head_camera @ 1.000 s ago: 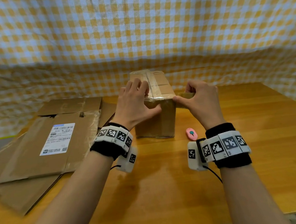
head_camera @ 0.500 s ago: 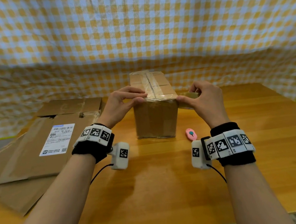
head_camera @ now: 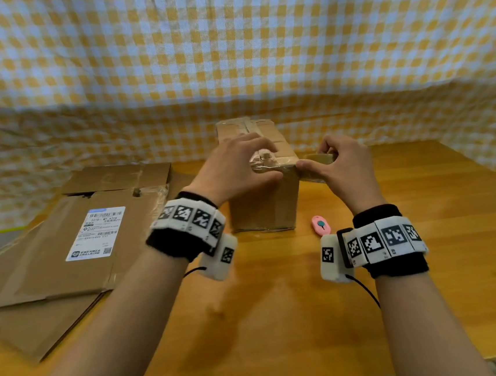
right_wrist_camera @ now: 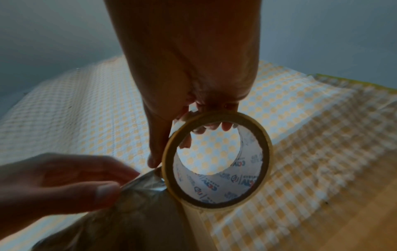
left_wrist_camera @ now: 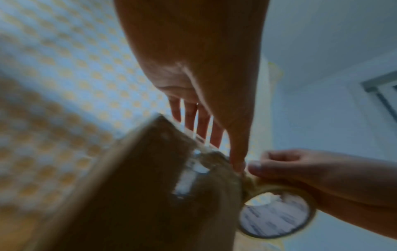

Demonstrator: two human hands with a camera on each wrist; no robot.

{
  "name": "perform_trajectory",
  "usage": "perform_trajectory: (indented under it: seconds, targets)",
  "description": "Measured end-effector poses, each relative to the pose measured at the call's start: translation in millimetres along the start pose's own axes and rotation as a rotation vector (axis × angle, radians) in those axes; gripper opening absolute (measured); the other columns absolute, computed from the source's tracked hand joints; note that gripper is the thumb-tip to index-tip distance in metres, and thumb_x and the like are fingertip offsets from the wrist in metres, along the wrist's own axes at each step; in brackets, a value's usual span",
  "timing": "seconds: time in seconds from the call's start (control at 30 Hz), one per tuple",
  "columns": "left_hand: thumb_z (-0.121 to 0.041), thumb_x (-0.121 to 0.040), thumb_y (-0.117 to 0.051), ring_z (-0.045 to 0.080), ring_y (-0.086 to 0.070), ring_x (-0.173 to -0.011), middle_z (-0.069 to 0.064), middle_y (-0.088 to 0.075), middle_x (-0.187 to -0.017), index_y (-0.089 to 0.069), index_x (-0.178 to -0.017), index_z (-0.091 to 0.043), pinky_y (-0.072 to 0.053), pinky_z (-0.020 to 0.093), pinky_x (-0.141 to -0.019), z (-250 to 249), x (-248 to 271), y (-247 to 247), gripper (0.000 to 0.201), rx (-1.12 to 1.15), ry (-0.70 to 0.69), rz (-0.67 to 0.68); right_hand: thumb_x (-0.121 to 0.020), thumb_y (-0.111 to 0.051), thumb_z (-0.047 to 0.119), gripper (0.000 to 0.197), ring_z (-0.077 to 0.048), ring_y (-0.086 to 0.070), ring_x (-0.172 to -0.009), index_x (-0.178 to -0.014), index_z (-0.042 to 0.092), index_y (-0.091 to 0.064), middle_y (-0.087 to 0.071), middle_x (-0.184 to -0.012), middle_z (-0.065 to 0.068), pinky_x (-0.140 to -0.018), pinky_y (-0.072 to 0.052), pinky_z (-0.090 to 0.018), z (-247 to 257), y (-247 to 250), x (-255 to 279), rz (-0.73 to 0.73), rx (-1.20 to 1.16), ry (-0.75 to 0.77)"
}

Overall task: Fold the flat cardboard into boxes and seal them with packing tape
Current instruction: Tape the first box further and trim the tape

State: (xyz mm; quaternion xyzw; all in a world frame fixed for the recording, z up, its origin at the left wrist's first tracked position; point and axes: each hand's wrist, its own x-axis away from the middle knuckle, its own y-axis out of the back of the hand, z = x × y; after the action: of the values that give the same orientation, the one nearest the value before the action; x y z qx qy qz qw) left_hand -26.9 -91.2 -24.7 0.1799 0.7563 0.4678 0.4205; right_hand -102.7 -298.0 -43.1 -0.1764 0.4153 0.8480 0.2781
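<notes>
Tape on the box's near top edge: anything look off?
Yes. The tape strip between box and roll looks crumpled, bunched at the box's near top edge rather than flat.

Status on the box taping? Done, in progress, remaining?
Done: one box stands folded, tape already along its top seam. In hand: right hand holds the tape roll at the near top edge; left hand pinches the pulled tape strip, uncut. Left: flat cardboard lies unfolded on the table; pink cutter untouched.
</notes>
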Motion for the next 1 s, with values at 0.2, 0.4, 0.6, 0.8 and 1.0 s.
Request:
perform_trajectory:
  seconds: [0.2, 0.4, 0.6, 0.8, 1.0]
  targets:
    - [-0.061, -0.086, -0.062, 0.02, -0.045, -0.135, -0.003, -0.047, -0.15, -0.037, -0.15, -0.03, -0.043, 0.044, -0.105, -24, -43, -34, 0.075, -0.044, -0.103, 0.267, -0.077, -0.079, 0.053, 0.039, -0.021, -0.05, -0.076, -0.077, 0.022, -0.056, -0.053, -0.074, 0.01, -0.078, -0.046, -0.05, -11, 2, 3, 0.007, -0.078, -0.001]
    - [-0.067, -0.086, -0.056, 0.018, -0.05, -0.126, -0.005, -0.056, -0.137, -0.047, -0.14, -0.029, -0.047, 0.041, -0.095, -10, -43, -42, 0.067, -0.061, -0.136, 0.196, -0.079, -0.076, 0.055, 0.031, -0.026, -0.049, -0.116, -0.081, 0.03, -0.057, -0.047, -0.118, -0.006, -0.09, -0.043, -0.031, -36, 9, 17, 0.05, -0.317, -0.175]
    - [-0.073, -0.083, -0.053, 0.02, -0.05, -0.123, -0.006, -0.058, -0.134, -0.046, -0.136, -0.032, -0.049, 0.043, -0.09, -12, -41, -43, 0.067, -0.098, -0.135, 0.161, -0.066, -0.082, 0.055, 0.038, -0.032, -0.06, -0.108, -0.081, 0.03, -0.057, -0.053, -0.113, -0.007, -0.085, -0.059, -0.049, -28, 13, 16, 0.002, -0.541, -0.236]
    - [-0.07, -0.088, -0.05, 0.02, -0.052, -0.115, -0.006, -0.057, -0.135, -0.041, -0.141, -0.036, -0.044, 0.034, -0.079, -20, -45, -45, 0.064, -0.204, -0.145, 0.138, -0.074, -0.086, 0.04, 0.045, -0.017, -0.046, -0.103, -0.102, 0.02, -0.056, -0.045, -0.114, -0.002, -0.074, -0.037, -0.009, -30, 14, 6, -0.1, -0.247, -0.148]
    - [-0.069, -0.091, -0.044, 0.022, -0.052, -0.118, -0.007, -0.055, -0.134, -0.038, -0.142, -0.037, -0.042, 0.032, -0.077, -22, -43, -48, 0.061, -0.307, -0.159, 0.119, -0.089, -0.054, 0.07, 0.051, -0.021, -0.059, -0.112, -0.116, 0.027, -0.05, -0.053, -0.123, 0.003, -0.087, -0.058, -0.044, -52, 12, 13, -0.094, -0.539, -0.428]
